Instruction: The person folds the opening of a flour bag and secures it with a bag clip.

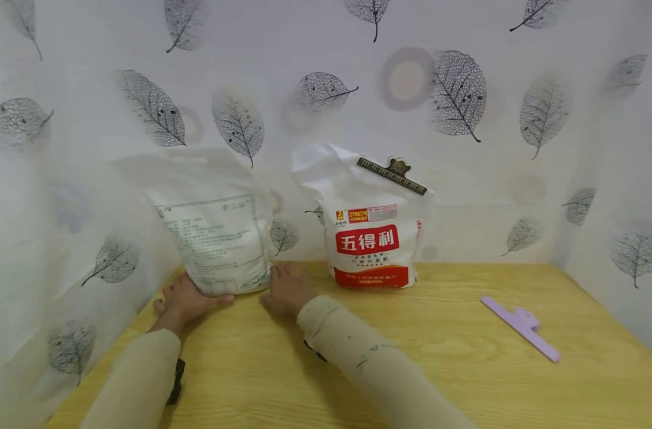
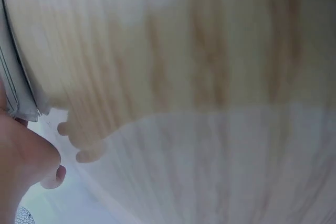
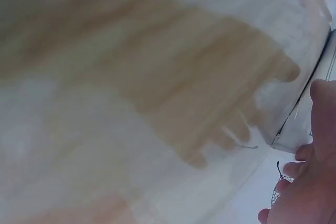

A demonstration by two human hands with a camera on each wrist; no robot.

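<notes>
A white plastic bag [image 1: 218, 232] with green print stands at the back left of the wooden table, its top wide and loose, with a handle slot. My left hand [image 1: 183, 301] touches its lower left corner, thumb along the bottom front edge and fingers spread out to the side. At the lower right corner rests my right hand [image 1: 288, 292], touching the bag's side. In the right wrist view, the thumb of the right hand [image 3: 302, 177] lies near the bag's edge and its fingers point away. The left wrist view catches part of the left hand [image 2: 26, 156] beside the bag.
Right of it stands a second white bag [image 1: 368, 208] with red print, a dark, ornate clip [image 1: 392, 174] across its top corner. A purple clip [image 1: 518, 328] lies on the table [image 1: 438, 369] at the right. A leaf-patterned covering [image 1: 492, 196] rises behind and at both sides.
</notes>
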